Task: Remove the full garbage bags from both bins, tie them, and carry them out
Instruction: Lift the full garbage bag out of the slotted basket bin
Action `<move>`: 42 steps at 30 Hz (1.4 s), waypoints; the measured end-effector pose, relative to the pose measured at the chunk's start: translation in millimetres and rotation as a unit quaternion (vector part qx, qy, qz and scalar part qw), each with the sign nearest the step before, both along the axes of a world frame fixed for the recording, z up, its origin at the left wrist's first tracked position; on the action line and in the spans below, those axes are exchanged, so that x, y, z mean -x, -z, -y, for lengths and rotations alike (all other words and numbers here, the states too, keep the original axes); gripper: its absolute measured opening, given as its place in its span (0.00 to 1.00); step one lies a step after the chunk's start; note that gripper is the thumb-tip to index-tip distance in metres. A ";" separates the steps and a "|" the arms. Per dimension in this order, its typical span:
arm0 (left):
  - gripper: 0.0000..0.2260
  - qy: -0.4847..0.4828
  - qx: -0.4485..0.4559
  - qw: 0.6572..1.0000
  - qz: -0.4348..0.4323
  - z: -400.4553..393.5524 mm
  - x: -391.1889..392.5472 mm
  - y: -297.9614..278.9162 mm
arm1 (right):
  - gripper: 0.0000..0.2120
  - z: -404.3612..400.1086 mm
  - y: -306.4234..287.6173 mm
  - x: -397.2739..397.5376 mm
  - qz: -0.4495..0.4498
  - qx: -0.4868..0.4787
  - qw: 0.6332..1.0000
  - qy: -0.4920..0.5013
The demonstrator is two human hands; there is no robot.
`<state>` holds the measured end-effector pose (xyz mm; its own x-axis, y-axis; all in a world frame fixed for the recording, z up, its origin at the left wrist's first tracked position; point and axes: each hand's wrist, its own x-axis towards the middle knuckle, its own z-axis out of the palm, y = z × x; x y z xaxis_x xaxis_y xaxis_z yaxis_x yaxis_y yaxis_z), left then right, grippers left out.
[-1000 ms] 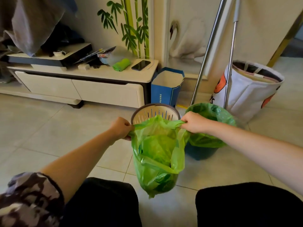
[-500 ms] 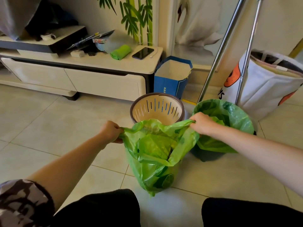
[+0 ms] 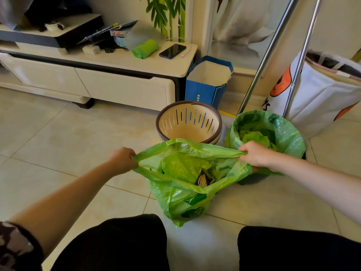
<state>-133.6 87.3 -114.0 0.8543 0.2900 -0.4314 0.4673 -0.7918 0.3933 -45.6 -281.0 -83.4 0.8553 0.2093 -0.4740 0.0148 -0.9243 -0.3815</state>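
You are holding the green bag (image 3: 185, 184) by its rim — left hand (image 3: 122, 160) and right hand (image 3: 254, 153) each pinching an opposite edge, mouth stretched left-to-right between them — so the tie needs both fists drawn together.

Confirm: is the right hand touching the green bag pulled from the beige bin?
Touching. The head view shows the right hand pinching the rim of the green bag.

open beige tiled floor (image 3: 58, 137) left of the hands, slotted cream plastic bin (image 3: 189, 122) and second bin lined with a green plastic bag (image 3: 273, 132) packed close behind, two slanted metal poles (image 3: 273, 45) crossing above the right side, blue paper bag (image 3: 207, 85) wedged against the low cream cabinet (image 3: 125, 89)
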 end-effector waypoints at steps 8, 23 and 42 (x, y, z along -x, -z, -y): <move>0.07 0.008 0.016 0.991 0.131 14.4 -12.2 0.3 | 0.08 0.8 -9.3 10.2 -0.032 -0.084 0.995 0.046; 0.04 -0.040 0.123 0.986 0.107 20.8 -13.7 -3.8 | 0.16 13.7 -19.9 24.1 -0.111 -0.139 0.981 0.084; 0.10 -0.110 0.295 0.932 0.179 23.9 -6.4 -30.0 | 0.19 -6.5 -32.3 6.3 -0.039 -0.300 0.938 0.169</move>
<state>-127.2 63.4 -84.0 0.9219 0.2779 -0.2699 0.3481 -0.2890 0.8918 -52.0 -274.4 -51.1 0.8882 0.1822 -0.4217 -0.2902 -0.4892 -0.8225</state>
